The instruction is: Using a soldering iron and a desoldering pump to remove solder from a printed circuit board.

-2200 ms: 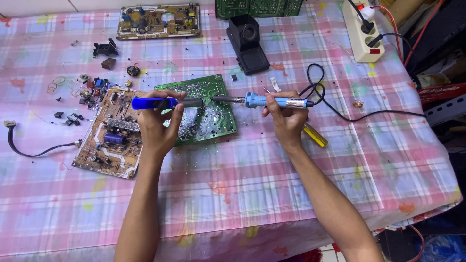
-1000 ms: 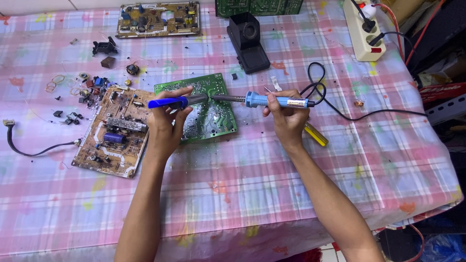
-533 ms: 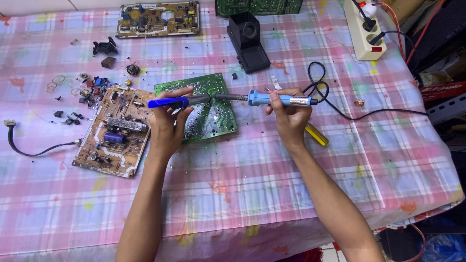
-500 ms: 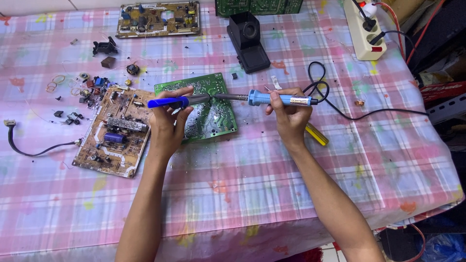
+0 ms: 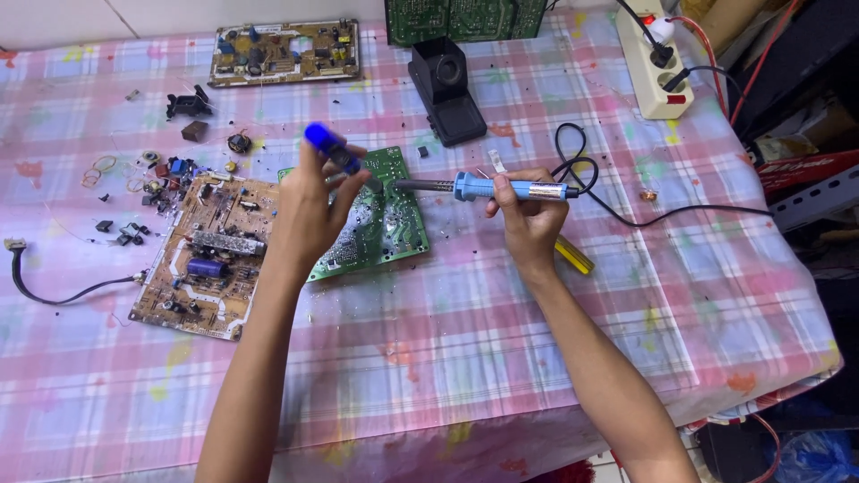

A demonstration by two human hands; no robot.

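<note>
My left hand [image 5: 309, 210] grips a blue desoldering pump [image 5: 329, 148], tilted with its blue end up and its tip down over a green circuit board [image 5: 385, 224] on the table. My right hand [image 5: 526, 213] holds a blue-handled soldering iron [image 5: 488, 187] level, its metal tip pointing left toward the pump's tip just above the green board. The iron's black cable [image 5: 626, 210] loops off to the right.
A brown circuit board [image 5: 201, 259] lies left of the green one, with several loose components [image 5: 152, 179] beyond it. A black iron stand [image 5: 443, 89], another brown board [image 5: 282, 52], a white power strip [image 5: 653, 63] and a yellow-handled tool [image 5: 573, 255] sit on the checked tablecloth [image 5: 429, 358].
My left hand has swung the pump from lying level to standing tilted, blue end raised. The right hand and iron have stayed almost in place.
</note>
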